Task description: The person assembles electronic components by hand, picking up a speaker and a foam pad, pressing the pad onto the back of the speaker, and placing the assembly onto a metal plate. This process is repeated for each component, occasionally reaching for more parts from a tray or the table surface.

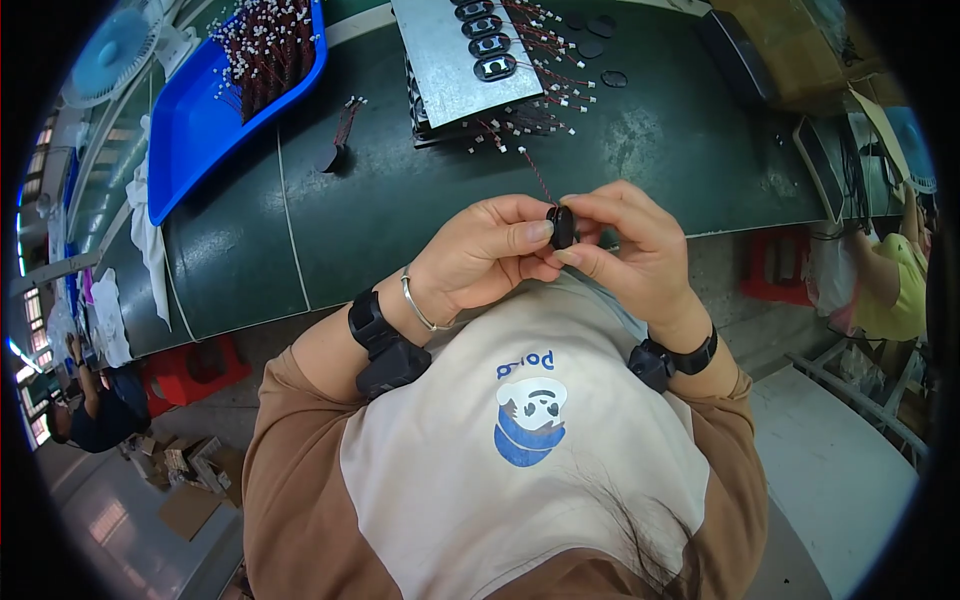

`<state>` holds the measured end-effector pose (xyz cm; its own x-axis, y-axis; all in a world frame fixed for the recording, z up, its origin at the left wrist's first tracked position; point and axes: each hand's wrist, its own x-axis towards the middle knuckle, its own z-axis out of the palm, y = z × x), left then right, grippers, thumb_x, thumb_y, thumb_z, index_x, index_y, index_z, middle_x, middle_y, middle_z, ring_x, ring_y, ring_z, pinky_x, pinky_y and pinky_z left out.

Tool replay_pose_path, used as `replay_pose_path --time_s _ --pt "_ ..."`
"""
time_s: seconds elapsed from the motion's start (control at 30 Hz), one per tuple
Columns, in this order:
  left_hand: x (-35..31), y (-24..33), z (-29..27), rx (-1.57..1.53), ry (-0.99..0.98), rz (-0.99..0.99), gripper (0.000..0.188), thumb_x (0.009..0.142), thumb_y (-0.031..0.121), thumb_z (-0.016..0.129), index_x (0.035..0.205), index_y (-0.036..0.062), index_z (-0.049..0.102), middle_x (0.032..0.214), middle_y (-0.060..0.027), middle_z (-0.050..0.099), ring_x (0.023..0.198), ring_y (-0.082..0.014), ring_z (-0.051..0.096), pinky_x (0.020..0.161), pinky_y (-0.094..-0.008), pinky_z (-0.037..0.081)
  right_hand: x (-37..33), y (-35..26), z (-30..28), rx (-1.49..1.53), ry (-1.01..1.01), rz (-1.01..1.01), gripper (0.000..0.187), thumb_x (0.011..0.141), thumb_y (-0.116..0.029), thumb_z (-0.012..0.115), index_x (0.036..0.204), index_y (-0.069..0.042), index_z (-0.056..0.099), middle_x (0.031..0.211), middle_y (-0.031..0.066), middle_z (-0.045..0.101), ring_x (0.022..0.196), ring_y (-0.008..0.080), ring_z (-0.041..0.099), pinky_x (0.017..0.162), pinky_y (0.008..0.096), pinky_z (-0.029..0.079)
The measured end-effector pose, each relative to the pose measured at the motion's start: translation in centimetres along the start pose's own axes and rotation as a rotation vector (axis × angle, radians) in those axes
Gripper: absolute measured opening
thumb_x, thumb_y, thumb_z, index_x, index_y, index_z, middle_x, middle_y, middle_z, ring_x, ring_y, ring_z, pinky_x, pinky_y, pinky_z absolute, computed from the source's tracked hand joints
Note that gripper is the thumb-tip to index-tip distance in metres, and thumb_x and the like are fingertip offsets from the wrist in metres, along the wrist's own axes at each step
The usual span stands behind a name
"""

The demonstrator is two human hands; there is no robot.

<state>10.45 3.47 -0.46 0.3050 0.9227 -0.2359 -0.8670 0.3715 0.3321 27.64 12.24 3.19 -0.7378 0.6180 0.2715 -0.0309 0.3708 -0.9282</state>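
In front of my chest I hold a small black oval speaker (563,228), its edge turned up. My left hand (490,245) pinches it from one side with thumb and forefinger. From the other side, the thumb and fingertips of my right hand (630,235) press against it. A twisted red and black wire (538,178) runs up from the speaker to a white plug. Beyond my hands lies a silver plate (450,80) bearing a row of oval speakers (494,67), their wires trailing off to the right. Several thin black oval pads (592,48) lie beside it.
At the left, a blue tray (180,150) contains bundled wires (265,55) with white plugs. A loose black piece (335,157) with wires lies on the green table (380,215). Black box-like objects (735,55) stand at the right. Other people (890,290) sit farther off.
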Motion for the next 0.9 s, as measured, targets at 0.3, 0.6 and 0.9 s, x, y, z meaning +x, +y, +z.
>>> replay_pose_path --time_s 0.3,0.6,0.9 --pt "0.09 -0.17 0.18 -0.019 0.006 -0.006 0.019 0.085 0.012 0.062 0.098 -0.0012 0.059 0.097 -0.0129 0.063 0.080 -0.0170 0.063 0.071 -0.0281 0.054 0.10 -0.12 0.16 -0.026 0.014 -0.001 0.035 0.067 0.001 0.074 0.100 0.002 0.063 0.084 0.0078 0.059 0.071 0.0124 0.057 0.060 0.0219 0.048" --pt "0.19 -0.13 0.46 0.010 0.028 -0.007 0.020 0.084 0.013 0.064 0.098 -0.0009 0.060 0.097 -0.0129 0.063 0.078 -0.0158 0.062 0.071 -0.0268 0.053 0.13 -0.34 0.10 -0.066 0.022 -0.006 0.032 0.068 0.001 0.074 0.098 0.002 0.064 0.082 0.0079 0.060 0.068 0.0123 0.058 0.058 0.0217 0.049" --pt "-0.20 0.22 0.89 0.122 0.093 -0.015 0.023 0.084 0.013 0.064 0.100 -0.0023 0.060 0.094 -0.0118 0.063 0.077 -0.0172 0.062 0.071 -0.0285 0.053 -0.34 -0.17 0.39 -0.097 0.039 -0.026 0.037 0.066 0.000 0.076 0.101 0.002 0.064 0.082 0.0075 0.060 0.066 0.0117 0.056 0.057 0.0214 0.046"
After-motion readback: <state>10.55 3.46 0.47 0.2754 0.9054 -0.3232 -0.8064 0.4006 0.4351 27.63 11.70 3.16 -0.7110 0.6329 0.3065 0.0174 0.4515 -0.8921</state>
